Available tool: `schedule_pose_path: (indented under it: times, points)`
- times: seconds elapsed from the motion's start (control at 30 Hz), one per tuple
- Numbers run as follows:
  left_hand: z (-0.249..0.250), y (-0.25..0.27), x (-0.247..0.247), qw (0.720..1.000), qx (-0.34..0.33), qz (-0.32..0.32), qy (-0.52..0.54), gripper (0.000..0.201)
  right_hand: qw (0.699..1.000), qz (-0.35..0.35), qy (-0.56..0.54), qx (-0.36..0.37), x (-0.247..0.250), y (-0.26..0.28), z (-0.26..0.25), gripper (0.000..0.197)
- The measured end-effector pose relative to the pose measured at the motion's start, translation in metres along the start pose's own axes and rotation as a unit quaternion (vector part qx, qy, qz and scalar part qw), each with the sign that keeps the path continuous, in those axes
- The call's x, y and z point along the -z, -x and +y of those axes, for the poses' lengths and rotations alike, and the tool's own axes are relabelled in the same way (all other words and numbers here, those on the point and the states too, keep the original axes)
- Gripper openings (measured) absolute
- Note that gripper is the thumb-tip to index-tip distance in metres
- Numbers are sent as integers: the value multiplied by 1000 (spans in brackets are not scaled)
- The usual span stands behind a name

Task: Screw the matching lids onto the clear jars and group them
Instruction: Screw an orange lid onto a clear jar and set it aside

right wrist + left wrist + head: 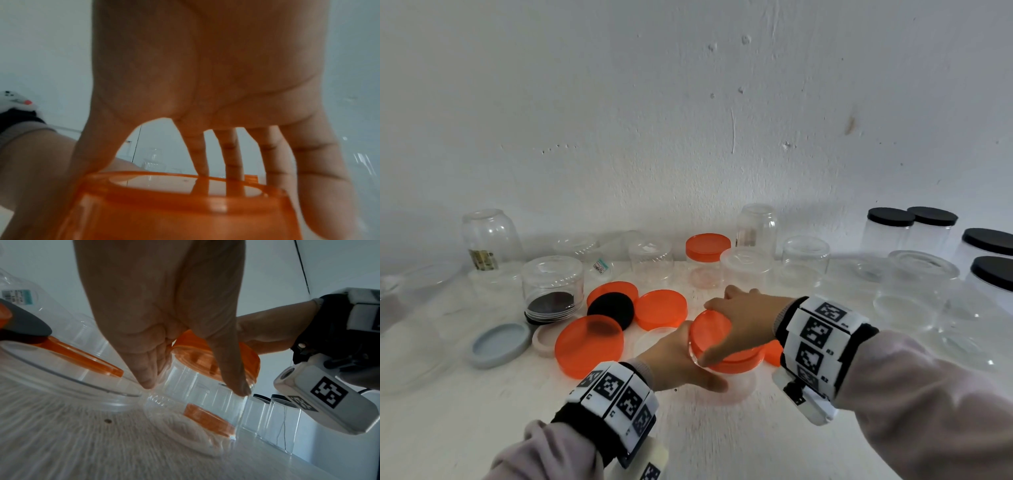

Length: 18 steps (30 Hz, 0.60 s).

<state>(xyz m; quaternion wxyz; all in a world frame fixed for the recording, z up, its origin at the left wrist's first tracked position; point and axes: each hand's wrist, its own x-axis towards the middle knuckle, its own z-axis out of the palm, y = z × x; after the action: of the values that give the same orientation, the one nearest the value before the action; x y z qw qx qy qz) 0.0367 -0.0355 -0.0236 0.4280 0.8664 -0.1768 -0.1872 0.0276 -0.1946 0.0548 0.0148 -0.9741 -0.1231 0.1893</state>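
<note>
A small clear jar (732, 385) stands near the table's front, tilted slightly. My left hand (681, 359) grips its body, thumb in front, fingers behind. On its mouth sits an orange lid (714, 334), and my right hand (743, 322) grips that lid from above, thumb and fingers curled round its rim. In the left wrist view the jar (197, 404) shows between thumb and fingers, with the lid (207, 356) on top. The right wrist view has the lid (185, 204) filling its lower half under my spread fingers (232, 162).
Loose orange lids (589, 344) (661, 308), a black lid (611, 310), a grey-blue lid (500, 344) and a pink one lie left. Open clear jars line the wall; one capped orange jar (707, 260) stands behind. Black-lidded jars (890, 229) cluster far right.
</note>
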Motion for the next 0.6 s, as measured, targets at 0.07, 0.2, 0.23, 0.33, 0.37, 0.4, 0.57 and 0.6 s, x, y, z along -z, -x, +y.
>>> schedule_pose_path:
  times: [0.07, 0.2, 0.23, 0.33, 0.37, 0.4, 0.57, 0.6]
  points:
    - [0, 0, 0, 1000, -3, -3, -2, 100, 1000, -4, 14, -7, 0, -1, 0, 109]
    - [0, 1, 0, 1000, 3, -2, 11, 102, 999, -44, 11, 16, 7, 0, 5, 110]
    - [0, 1, -1, 1000, 3, -1, 9, 102, 999, -44, 5, 21, 7, 0, 6, 110]
    - [1, 2, -1, 1000, 2, 0, 3, 100, 999, -25, -4, 25, 4, -1, 8, 108]
    - [1, 2, 0, 1000, 3, 1, 4, 100, 1000, -17, -5, 23, 2, -1, 8, 107]
    - [1, 2, 0, 1000, 4, 0, 5, 100, 1000, -9, -6, 21, 0, -1, 9, 106]
    - [2, 2, -1, 1000, 3, 6, -8, 99, 999, 38, -16, 16, -15, 0, 12, 105]
    - [2, 2, -2, 1000, 3, 9, -11, 99, 998, 47, -22, 17, -17, 1, 12, 104]
